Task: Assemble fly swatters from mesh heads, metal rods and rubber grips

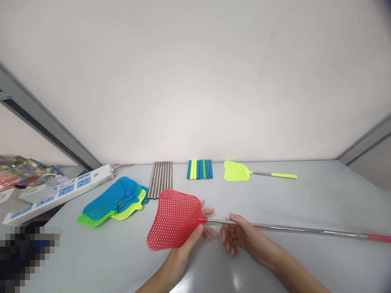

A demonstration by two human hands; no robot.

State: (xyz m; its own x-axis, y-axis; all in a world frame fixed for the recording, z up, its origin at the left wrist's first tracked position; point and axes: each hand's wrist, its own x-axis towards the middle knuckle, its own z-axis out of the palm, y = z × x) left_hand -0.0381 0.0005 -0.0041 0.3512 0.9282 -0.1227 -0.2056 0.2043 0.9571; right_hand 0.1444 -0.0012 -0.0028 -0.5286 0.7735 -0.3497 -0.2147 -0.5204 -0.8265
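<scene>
A red fly swatter (174, 219) with a perforated head and a long extended metal rod (293, 230) lies across both hands above the table. My left hand (187, 247) grips it where the head meets the rod, thumb on top and fingers behind. Around the rod, a short way to the right, my right hand (246, 236) is closed loosely, its thumb on top. The red handle (378, 238) runs off the right edge of the view. Behind the swatter head lie several metal rods (160, 179) side by side.
Blue, green and yellow swatter heads (106, 199) are piled at left, beside a white power strip (67, 189). Several coloured handle sleeves (200, 169) lie in a row near the wall. A yellow fly swatter (236, 171) rests to their right. Plastic packages (27, 171) sit far left.
</scene>
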